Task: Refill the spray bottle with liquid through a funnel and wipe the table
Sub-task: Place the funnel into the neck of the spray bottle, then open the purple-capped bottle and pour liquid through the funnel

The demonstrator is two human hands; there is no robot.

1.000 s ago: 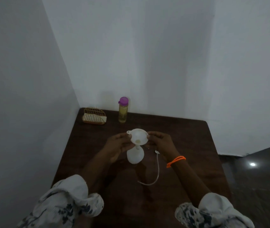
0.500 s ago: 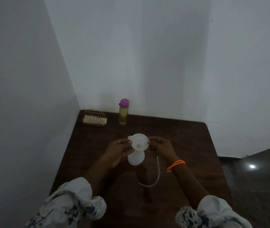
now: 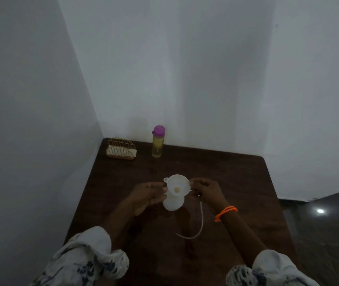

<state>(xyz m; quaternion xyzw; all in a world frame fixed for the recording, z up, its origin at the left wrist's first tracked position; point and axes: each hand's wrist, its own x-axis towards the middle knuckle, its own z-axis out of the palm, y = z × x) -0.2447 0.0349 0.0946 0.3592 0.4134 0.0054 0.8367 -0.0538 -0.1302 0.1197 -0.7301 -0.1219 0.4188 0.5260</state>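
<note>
One dark wooden table [image 3: 236, 182] fills the lower middle of the frame, pushed into a corner of two pale walls. At its centre stands one white spray bottle [image 3: 173, 202] with one white funnel [image 3: 178, 185] seated in its neck, the funnel's bowl facing up and a small loop tab sticking out at its upper left rim. Two hands meet there. The left hand [image 3: 147, 196], left of centre, has its fingers bent round the bottle just under the funnel, holding it. The right hand [image 3: 208, 191], right of centre, pinches the funnel's right rim with curled fingers; something small and pale shows between its fingers, too dim to name. One thin white tube [image 3: 200, 221] runs down from below the right hand and curves left across the table to end in the lower middle of the frame. One orange band [image 3: 225, 213] circles the right wrist. Two patterned white sleeves are pushed up, one in each lower corner of the frame. At the table's far edge, in the upper left of the tabletop, sit one gold wire rack [image 3: 121, 148] and, just right of it, one yellow bottle with a purple cap [image 3: 158, 143], upright and well apart from the hands.
</note>
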